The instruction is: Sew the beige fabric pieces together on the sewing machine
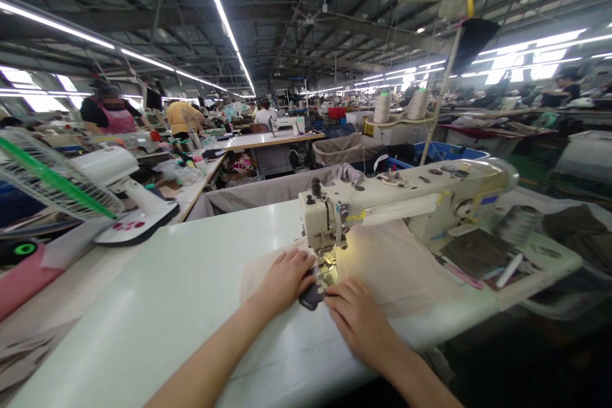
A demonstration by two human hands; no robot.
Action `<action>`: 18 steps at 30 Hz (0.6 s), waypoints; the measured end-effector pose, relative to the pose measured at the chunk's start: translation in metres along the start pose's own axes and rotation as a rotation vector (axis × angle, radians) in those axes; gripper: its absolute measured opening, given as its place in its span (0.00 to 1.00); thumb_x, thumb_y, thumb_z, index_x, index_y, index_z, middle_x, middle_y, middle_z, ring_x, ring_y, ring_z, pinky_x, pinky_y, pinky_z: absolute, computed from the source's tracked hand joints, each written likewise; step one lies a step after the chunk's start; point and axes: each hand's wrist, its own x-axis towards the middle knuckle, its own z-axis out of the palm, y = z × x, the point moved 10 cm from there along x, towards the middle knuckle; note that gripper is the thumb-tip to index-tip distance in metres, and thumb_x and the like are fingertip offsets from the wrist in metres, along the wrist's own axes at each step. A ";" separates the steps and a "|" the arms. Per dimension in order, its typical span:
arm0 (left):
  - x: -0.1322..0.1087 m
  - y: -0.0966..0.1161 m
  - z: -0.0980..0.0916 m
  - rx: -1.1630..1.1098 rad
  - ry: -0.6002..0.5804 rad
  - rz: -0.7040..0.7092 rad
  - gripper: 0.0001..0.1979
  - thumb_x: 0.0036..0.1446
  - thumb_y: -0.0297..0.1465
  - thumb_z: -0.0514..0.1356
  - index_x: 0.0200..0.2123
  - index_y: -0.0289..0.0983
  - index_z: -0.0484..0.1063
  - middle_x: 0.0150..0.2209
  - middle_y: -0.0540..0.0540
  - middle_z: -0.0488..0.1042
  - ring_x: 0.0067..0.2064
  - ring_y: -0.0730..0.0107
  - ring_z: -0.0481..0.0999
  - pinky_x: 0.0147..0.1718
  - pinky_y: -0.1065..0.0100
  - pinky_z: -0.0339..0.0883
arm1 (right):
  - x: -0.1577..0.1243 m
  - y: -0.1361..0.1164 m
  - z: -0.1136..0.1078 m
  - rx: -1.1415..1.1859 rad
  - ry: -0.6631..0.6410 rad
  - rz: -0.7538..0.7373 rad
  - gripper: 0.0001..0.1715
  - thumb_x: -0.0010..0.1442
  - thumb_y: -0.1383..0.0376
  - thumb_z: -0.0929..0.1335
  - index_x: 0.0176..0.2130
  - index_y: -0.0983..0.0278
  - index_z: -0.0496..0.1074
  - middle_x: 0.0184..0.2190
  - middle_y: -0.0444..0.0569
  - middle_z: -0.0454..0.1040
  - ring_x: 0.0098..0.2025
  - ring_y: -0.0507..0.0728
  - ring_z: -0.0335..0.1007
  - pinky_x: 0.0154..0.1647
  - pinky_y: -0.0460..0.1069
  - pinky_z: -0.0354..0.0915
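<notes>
A cream sewing machine (382, 194) stands on a pale green table, its small lamp lighting the needle area (329, 260). Beige fabric (392, 261) lies beneath the presser foot and spreads to both sides. My left hand (287, 275) rests on the cloth just left of the needle, palm down with fingers stretched forward. Close in front of the needle, my right hand (361, 322) lies with extended fingers on the fabric, fingertips touching a small dark piece (313, 297). That dark piece sits between the two hands; its kind is unclear.
A white fan (102, 172) with a green blade guard stands left. Pink-handled scissors (461, 274), dark cloth (475, 252) and a thread cone (514, 224) lie at the machine's right. Thread cones (382, 108) stand behind it, near a cloth-lined bin (344, 148). Co-workers (184, 118) sit farther back.
</notes>
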 end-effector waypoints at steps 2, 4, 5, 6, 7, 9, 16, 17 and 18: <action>0.002 -0.005 0.002 -0.026 0.005 0.032 0.19 0.69 0.37 0.55 0.60 0.40 0.64 0.60 0.40 0.68 0.61 0.52 0.67 0.61 0.49 0.61 | 0.000 0.001 0.000 0.021 0.003 0.000 0.13 0.66 0.72 0.64 0.46 0.62 0.75 0.47 0.50 0.76 0.49 0.59 0.69 0.60 0.60 0.60; 0.003 -0.009 0.004 -0.065 0.005 0.061 0.20 0.69 0.38 0.54 0.62 0.40 0.63 0.62 0.40 0.66 0.64 0.53 0.64 0.63 0.50 0.60 | 0.000 0.001 -0.001 0.041 0.012 -0.001 0.13 0.66 0.72 0.64 0.45 0.62 0.75 0.46 0.50 0.76 0.49 0.59 0.69 0.60 0.60 0.60; 0.004 -0.010 0.005 -0.083 0.003 0.074 0.21 0.69 0.38 0.54 0.62 0.40 0.63 0.63 0.40 0.65 0.65 0.53 0.63 0.63 0.50 0.59 | 0.000 0.002 -0.001 0.047 0.018 -0.001 0.13 0.66 0.73 0.64 0.45 0.62 0.75 0.46 0.49 0.76 0.49 0.59 0.69 0.61 0.60 0.59; 0.004 -0.011 0.005 -0.099 0.001 0.084 0.21 0.69 0.39 0.54 0.61 0.39 0.64 0.63 0.40 0.65 0.65 0.53 0.63 0.64 0.50 0.59 | -0.001 0.002 -0.001 0.051 0.025 -0.001 0.13 0.66 0.73 0.64 0.45 0.62 0.75 0.46 0.49 0.76 0.49 0.58 0.69 0.61 0.61 0.59; 0.005 -0.011 0.005 -0.111 0.001 0.092 0.20 0.69 0.39 0.54 0.61 0.39 0.64 0.63 0.40 0.65 0.65 0.54 0.63 0.64 0.51 0.58 | -0.001 0.003 -0.001 0.053 0.031 0.001 0.13 0.66 0.73 0.64 0.45 0.62 0.75 0.46 0.49 0.76 0.49 0.58 0.69 0.61 0.61 0.59; 0.006 -0.012 0.003 -0.125 0.009 0.103 0.20 0.69 0.39 0.55 0.60 0.39 0.66 0.62 0.40 0.66 0.64 0.55 0.64 0.64 0.51 0.59 | -0.001 0.004 0.000 0.049 0.034 0.008 0.13 0.66 0.73 0.64 0.45 0.61 0.75 0.46 0.49 0.76 0.49 0.58 0.69 0.61 0.61 0.59; 0.011 -0.011 -0.008 -0.001 0.027 0.056 0.14 0.69 0.29 0.51 0.55 0.41 0.69 0.53 0.41 0.72 0.55 0.57 0.71 0.54 0.54 0.67 | -0.001 0.004 -0.001 0.036 0.044 0.007 0.12 0.65 0.72 0.65 0.45 0.61 0.75 0.45 0.48 0.76 0.49 0.58 0.69 0.61 0.59 0.61; 0.012 -0.010 -0.011 0.029 0.021 0.043 0.13 0.68 0.28 0.52 0.52 0.40 0.71 0.50 0.41 0.73 0.52 0.56 0.72 0.50 0.55 0.69 | -0.001 0.004 -0.002 0.042 0.049 0.006 0.12 0.65 0.72 0.65 0.45 0.61 0.75 0.45 0.48 0.76 0.49 0.58 0.69 0.60 0.59 0.61; 0.012 -0.008 -0.014 0.049 0.018 0.034 0.12 0.68 0.29 0.52 0.50 0.40 0.72 0.47 0.41 0.73 0.49 0.56 0.73 0.47 0.56 0.70 | 0.000 0.005 -0.003 0.046 0.054 0.005 0.11 0.65 0.72 0.65 0.44 0.61 0.75 0.45 0.48 0.76 0.49 0.57 0.69 0.60 0.58 0.61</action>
